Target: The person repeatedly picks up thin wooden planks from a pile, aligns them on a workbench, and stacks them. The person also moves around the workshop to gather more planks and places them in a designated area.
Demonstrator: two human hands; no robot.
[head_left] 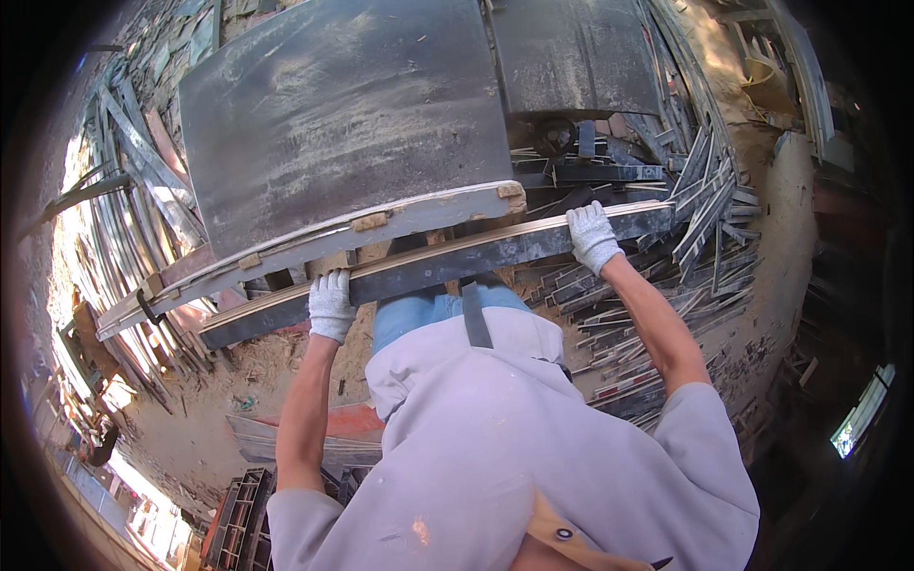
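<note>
A long stack of dark-faced plywood strips (pixel 457 264) with pale layered edges lies across the front of my body at waist height. My left hand (pixel 331 305), in a light grey knit glove, grips it left of its middle, fingers over the top edge. Further right, my right hand (pixel 592 236), gloved alike, is closed over the same stack. Just beyond the strips stands a bench with a worn dark top (pixel 343 114). A grey board with small wooden blocks (pixel 367 224) runs along its near edge. The palms and thumbs are mostly hidden.
A second dark panel (pixel 576 57) adjoins the bench at the right. Loose dark strips (pixel 628 314) lie heaped on the ground to the right, and long strips (pixel 143 171) are piled at the left. Dark metal frames (pixel 246 519) stand at the lower left. Sandy ground (pixel 190 428) shows between.
</note>
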